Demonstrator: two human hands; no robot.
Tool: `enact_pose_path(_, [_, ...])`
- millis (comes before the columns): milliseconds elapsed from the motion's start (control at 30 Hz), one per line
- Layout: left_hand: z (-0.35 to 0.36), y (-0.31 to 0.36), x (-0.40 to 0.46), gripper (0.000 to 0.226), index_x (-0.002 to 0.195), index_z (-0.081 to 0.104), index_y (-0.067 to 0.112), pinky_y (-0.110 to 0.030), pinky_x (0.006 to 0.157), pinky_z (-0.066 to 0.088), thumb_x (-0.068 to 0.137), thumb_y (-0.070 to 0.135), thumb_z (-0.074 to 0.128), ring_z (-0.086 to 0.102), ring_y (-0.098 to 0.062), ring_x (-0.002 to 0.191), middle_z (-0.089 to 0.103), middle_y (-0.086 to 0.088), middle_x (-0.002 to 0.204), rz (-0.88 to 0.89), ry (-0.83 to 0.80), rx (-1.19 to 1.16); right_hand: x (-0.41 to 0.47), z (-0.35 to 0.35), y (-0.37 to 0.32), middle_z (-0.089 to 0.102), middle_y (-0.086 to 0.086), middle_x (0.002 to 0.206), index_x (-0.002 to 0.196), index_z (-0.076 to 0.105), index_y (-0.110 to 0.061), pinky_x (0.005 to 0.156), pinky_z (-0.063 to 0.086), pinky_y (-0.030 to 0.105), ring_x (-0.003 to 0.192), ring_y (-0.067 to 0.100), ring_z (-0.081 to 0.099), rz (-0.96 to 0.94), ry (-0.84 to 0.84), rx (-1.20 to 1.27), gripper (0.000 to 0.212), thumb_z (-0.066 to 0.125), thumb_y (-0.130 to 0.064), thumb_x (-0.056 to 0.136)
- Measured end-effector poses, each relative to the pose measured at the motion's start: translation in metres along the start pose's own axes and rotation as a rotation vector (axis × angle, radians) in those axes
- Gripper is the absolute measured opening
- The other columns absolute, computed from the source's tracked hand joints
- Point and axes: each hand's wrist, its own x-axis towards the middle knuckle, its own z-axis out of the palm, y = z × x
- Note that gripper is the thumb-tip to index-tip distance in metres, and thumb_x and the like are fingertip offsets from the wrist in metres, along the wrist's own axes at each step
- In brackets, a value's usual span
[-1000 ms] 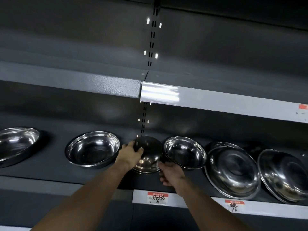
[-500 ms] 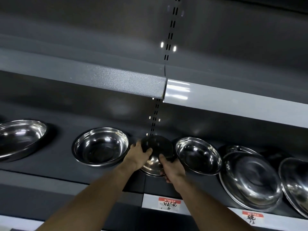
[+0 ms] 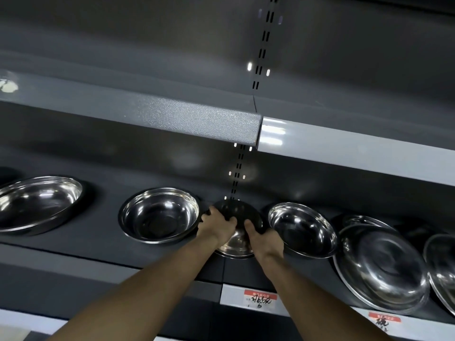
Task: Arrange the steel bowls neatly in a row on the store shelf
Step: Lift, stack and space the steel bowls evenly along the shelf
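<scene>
A row of steel bowls stands on the dark shelf. Both hands hold the middle bowl, which is tilted toward me. My left hand grips its left rim and my right hand grips its right rim. To the left sit a steel bowl and a wider one. On the right stands a tilted bowl, then a large leaning dish and another dish cut off by the frame edge.
An upper shelf edge juts out above the bowls. A slotted upright runs down the back panel behind the held bowl. Price labels are stuck on the front strip below.
My right hand has slid up from under the bowl's front onto its right rim. The view has shifted left, so the bowls appear further right.
</scene>
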Motion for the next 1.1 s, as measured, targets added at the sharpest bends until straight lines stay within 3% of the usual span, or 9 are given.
enact_pose_path(233, [-0.016, 0.007, -0.016, 0.039, 0.117, 0.068, 0.011, -0.034, 0.094, 0.051, 0.093, 0.036, 0.049, 0.064, -0.03, 0.109, 0.069, -0.011, 0.117, -0.007, 0.106, -0.014, -0.007, -0.018, -0.006, 0.075, 0.013, 0.101, 0.101, 0.074, -0.004, 0.069, 0.047, 0.027, 0.096, 0.029, 0.071, 0.004, 0.037, -0.048, 0.078, 0.061, -0.076, 0.075])
enact_pose_path(500, [-0.023, 0.006, -0.031, 0.033, 0.114, 0.068, 0.024, -0.031, 0.085, 0.049, 0.09, 0.038, 0.051, 0.062, -0.03, 0.109, 0.07, -0.004, 0.112, -0.016, 0.236, -0.156, -0.01, -0.032, -0.005, 0.073, 0.012, 0.105, 0.106, 0.071, -0.003, 0.071, 0.045, 0.029, 0.092, 0.027, 0.066, -0.027, 0.003, 0.076, 0.08, 0.062, -0.076, 0.075])
enact_pose_path(600, [-0.02, 0.001, -0.037, 0.032, 0.118, 0.067, 0.025, -0.033, 0.092, 0.05, 0.09, 0.036, 0.054, 0.063, -0.028, 0.11, 0.071, -0.003, 0.112, 0.004, 0.269, -0.289, -0.015, -0.037, -0.007, 0.073, 0.007, 0.098, 0.098, 0.073, -0.01, 0.064, 0.042, 0.027, 0.081, 0.02, 0.059, -0.08, 0.019, 0.084, 0.071, 0.063, -0.076, 0.075])
enact_pose_path(700, [-0.018, -0.003, -0.041, 0.035, 0.124, 0.063, 0.021, -0.03, 0.096, 0.046, 0.091, 0.031, 0.056, 0.062, -0.029, 0.113, 0.07, -0.006, 0.116, 0.002, 0.313, -0.443, -0.021, -0.038, -0.007, 0.07, -0.001, 0.085, 0.098, 0.075, -0.015, 0.054, 0.037, 0.021, 0.086, 0.022, 0.066, -0.152, 0.036, 0.078, 0.062, 0.064, -0.073, 0.076])
enact_pose_path(800, [-0.017, -0.006, -0.045, 0.04, 0.129, 0.059, 0.019, -0.03, 0.098, 0.045, 0.091, 0.03, 0.056, 0.06, -0.031, 0.116, 0.068, -0.008, 0.12, -0.02, 0.346, -0.502, -0.027, -0.037, -0.003, 0.065, -0.005, 0.082, 0.106, 0.075, -0.021, 0.065, 0.041, 0.025, 0.09, 0.019, 0.065, -0.187, 0.029, 0.126, 0.057, 0.065, -0.069, 0.079])
enact_pose_path(1000, [-0.018, -0.012, -0.047, 0.051, 0.14, 0.052, 0.018, -0.039, 0.106, 0.044, 0.091, 0.031, 0.054, 0.055, -0.033, 0.124, 0.063, -0.01, 0.131, -0.054, 0.349, -0.46, -0.033, -0.039, 0.007, 0.059, -0.013, 0.073, 0.106, 0.073, -0.018, 0.059, 0.04, 0.021, 0.081, 0.013, 0.059, -0.174, -0.027, 0.125, 0.057, 0.062, -0.069, 0.082])
enact_pose_path(1100, [-0.018, -0.014, -0.051, 0.044, 0.131, 0.06, 0.021, -0.039, 0.102, 0.045, 0.09, 0.036, 0.05, 0.051, -0.034, 0.123, 0.064, -0.008, 0.125, -0.073, 0.327, -0.328, -0.039, -0.042, 0.014, 0.069, -0.001, 0.083, 0.093, 0.074, -0.011, 0.071, 0.049, 0.028, 0.092, 0.022, 0.067, -0.154, -0.028, 0.061, 0.065, 0.059, -0.073, 0.081])
